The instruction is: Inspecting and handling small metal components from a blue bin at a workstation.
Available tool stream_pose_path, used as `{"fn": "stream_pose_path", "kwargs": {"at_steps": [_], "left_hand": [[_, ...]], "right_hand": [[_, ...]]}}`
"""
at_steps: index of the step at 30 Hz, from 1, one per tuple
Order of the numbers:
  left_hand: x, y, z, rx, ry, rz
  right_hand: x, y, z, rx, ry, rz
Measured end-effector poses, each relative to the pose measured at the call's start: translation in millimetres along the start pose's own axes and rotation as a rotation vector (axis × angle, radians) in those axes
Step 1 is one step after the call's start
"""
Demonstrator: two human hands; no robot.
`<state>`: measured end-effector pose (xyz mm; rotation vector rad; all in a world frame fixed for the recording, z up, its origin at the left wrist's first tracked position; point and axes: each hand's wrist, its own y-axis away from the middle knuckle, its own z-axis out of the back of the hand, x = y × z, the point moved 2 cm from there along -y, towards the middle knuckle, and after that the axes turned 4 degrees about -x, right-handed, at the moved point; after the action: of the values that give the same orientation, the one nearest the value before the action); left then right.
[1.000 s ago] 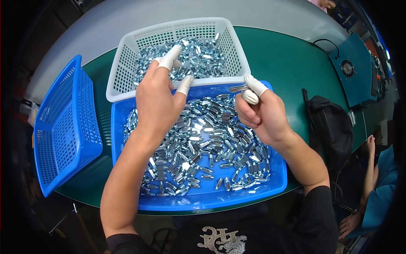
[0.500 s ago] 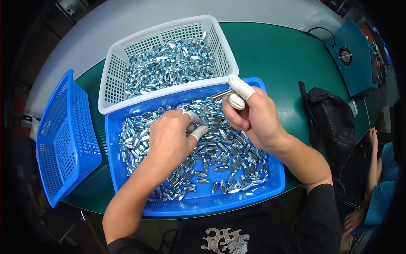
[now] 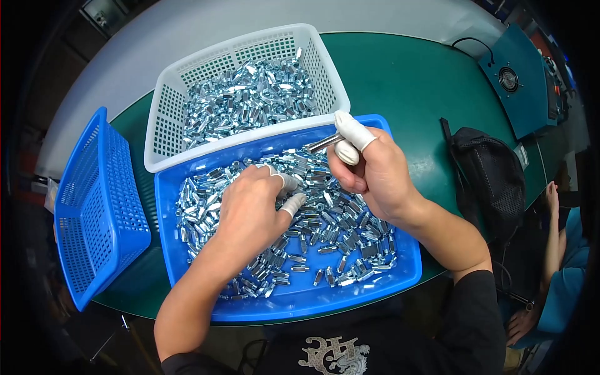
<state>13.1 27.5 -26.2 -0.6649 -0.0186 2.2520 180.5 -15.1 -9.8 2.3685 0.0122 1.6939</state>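
My right hand (image 3: pixel 381 169), with white finger cots on thumb and forefinger, pinches a slim shiny metal rod (image 3: pixel 324 144) pointing left over the blue tray (image 3: pixel 300 306). Many small silvery hex-shaped metal fittings (image 3: pixel 331 231) lie loose in that tray. Among them reaches my left hand (image 3: pixel 256 200), also wearing pale finger cots. Its thumb and forefinger are curled close together in a pinch; whatever lies between their tips is hidden among the fittings.
Behind the tray, a white mesh basket (image 3: pixel 340 94) holds more fittings. A blue mesh basket (image 3: pixel 125 194) stands tilted at left. On the green table (image 3: pixel 400 75) lie a black mesh bag (image 3: pixel 490 169) and a teal box with a fan (image 3: pixel 519 94). Another person's arm (image 3: pixel 550 244) shows at far right.
My left forefinger has come down toward the thumb among the fittings. My right hand has shifted slightly left, still holding the rod.
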Motion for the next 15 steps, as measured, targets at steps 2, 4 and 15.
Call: {"fn": "stream_pose_path", "kwargs": {"at_steps": [2, 4, 15], "left_hand": [[-0.3, -0.1, 2.5, 0.012, 0.011, -0.003], [0.1, -0.1, 1.4, 0.024, 0.025, -0.002], [-3.4, 0.0, -5.6, 0.076, 0.168, 0.004]], "right_hand": [[1.4, 0.3, -2.7, -0.005, -0.003, -0.008], [0.3, 0.6, -3.3, -0.009, -0.004, -0.021], [-1.1, 0.0, -2.6, 0.010, 0.072, 0.019]]}}
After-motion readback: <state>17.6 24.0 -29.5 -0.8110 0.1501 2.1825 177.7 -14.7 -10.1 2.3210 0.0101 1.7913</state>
